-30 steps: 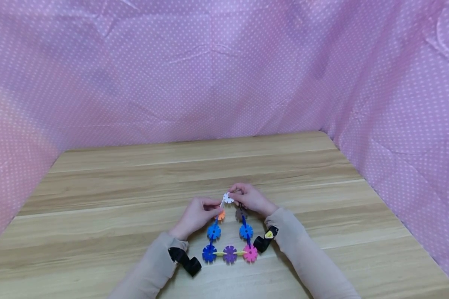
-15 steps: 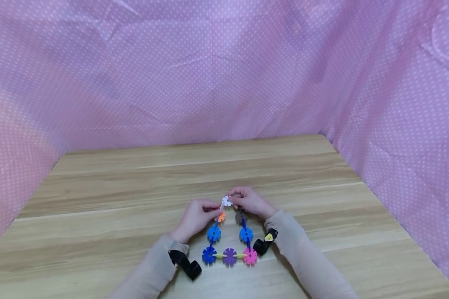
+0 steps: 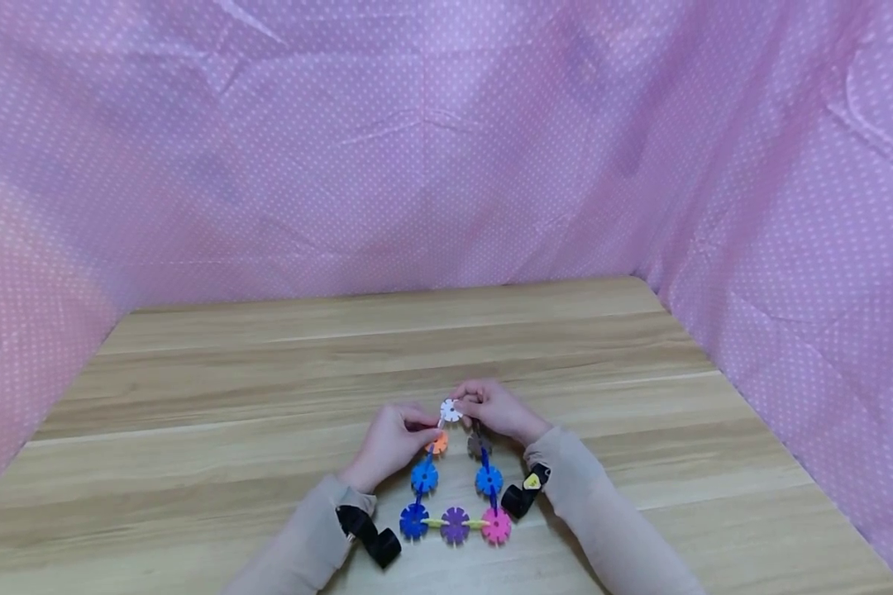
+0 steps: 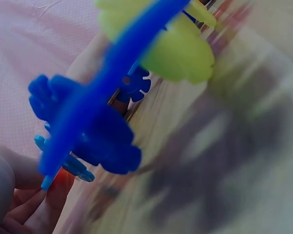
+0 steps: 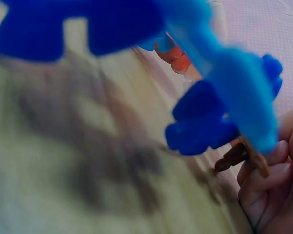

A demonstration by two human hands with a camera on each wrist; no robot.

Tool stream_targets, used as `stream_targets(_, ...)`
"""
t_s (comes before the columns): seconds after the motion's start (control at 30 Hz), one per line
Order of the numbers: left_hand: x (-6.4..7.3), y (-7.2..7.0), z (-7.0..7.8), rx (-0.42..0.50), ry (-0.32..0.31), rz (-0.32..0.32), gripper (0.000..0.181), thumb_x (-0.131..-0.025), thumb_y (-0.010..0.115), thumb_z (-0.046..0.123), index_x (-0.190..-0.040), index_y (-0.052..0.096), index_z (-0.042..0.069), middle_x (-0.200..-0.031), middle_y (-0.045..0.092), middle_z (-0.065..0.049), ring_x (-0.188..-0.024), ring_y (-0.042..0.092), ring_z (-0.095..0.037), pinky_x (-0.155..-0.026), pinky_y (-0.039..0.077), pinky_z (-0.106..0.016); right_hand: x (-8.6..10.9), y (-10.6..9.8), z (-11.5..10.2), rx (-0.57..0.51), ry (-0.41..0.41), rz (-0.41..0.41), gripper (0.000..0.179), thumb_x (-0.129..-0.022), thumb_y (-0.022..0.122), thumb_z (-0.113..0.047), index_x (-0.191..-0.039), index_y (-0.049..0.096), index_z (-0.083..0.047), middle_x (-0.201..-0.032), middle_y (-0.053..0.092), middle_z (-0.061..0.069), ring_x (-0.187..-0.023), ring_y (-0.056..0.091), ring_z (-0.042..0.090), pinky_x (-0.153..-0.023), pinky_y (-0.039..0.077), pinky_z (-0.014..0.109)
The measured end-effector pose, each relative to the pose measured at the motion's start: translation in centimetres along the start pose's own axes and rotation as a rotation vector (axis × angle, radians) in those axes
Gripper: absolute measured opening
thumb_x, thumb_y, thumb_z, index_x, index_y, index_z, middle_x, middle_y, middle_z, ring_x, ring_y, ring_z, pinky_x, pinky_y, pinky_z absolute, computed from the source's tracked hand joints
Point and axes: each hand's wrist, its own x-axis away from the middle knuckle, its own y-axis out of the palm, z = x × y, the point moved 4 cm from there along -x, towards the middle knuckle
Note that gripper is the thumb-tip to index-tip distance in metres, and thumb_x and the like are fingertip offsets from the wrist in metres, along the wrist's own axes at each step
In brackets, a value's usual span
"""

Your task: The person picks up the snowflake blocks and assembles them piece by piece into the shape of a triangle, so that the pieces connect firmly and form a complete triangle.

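Note:
A loop of notched, interlocking snowflake discs is held up between both hands. My left hand (image 3: 389, 438) pinches its upper left side, thumb at the orange disc (image 3: 437, 445). At the top, my right hand (image 3: 497, 411) grips the white disc (image 3: 450, 410) by its right edge. A brown disc (image 3: 479, 446) lies below the right fingers. Light blue discs (image 3: 425, 478) continue down each side, joined by dark blue discs seen edge-on. Along the bottom run a dark blue disc (image 3: 413, 522), a purple disc (image 3: 456, 525) and a pink disc (image 3: 496, 525), linked by yellow-green discs (image 4: 183, 53).
The wooden table (image 3: 216, 397) lies beneath, with the loop's shadow (image 4: 200, 161) on it in the left wrist view. Pink dotted cloth (image 3: 417, 165) hangs behind and at the sides. Black camera straps (image 3: 368, 537) circle both sleeves.
The loop and both hands sit slightly lower in the head view, as the table's far edge does too. Both hands keep their grips.

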Motion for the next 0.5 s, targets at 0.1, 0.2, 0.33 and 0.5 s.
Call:
stream_targets(0.1, 0.04, 0.13, -0.14, -0.005, 0.000, 0.003, 0.008, -0.079, 0.074, 0.006, -0.086, 0.076, 0.005, -0.084, 0.071, -0.003, -0.077, 0.063, -0.011, -0.067, 0.052, -0.021, -0.05, 0.08, 0.17, -0.013, 0.010, -0.014, 0.016, -0.095, 0.053, -0.007, -0.104, 0.063, 0.002, -0.060, 0.056, -0.004, -0.056, 0.049, 0.008, -0.060, 0.041, 0.021)
stream_targets(0.2, 0.05, 0.22, -0.18, -0.013, -0.004, 0.005, 0.007, -0.079, 0.074, 0.005, -0.086, 0.076, 0.005, -0.084, 0.071, -0.003, -0.077, 0.063, -0.012, -0.067, 0.052, -0.022, -0.09, 0.04, 0.33, -0.025, 0.020, -0.022, 0.017, -0.095, 0.053, -0.007, -0.104, 0.062, 0.003, -0.060, 0.056, -0.004, -0.056, 0.048, 0.008, -0.058, 0.040, 0.020)
stream_targets(0.33, -0.04, 0.31, -0.05, -0.019, 0.007, 0.011, 0.008, -0.079, 0.074, 0.004, -0.087, 0.076, 0.004, -0.086, 0.071, -0.004, -0.077, 0.063, -0.012, -0.066, 0.052, -0.021, -0.05, -0.11, 0.33, -0.059, 0.039, -0.023, 0.017, -0.095, 0.054, -0.008, -0.104, 0.061, 0.004, -0.060, 0.056, -0.004, -0.053, 0.044, 0.008, -0.052, 0.036, 0.019)
stream_targets(0.5, -0.11, 0.34, 0.25, -0.006, 0.020, 0.021, 0.009, -0.078, 0.073, 0.001, -0.087, 0.076, 0.002, -0.085, 0.071, -0.005, -0.075, 0.062, -0.011, -0.066, 0.053, -0.021, -0.10, -0.24, 0.16, -0.106, 0.059, -0.031, 0.016, -0.095, 0.053, -0.006, -0.104, 0.060, 0.005, -0.059, 0.057, -0.005, -0.049, 0.041, 0.007, -0.049, 0.033, 0.018)
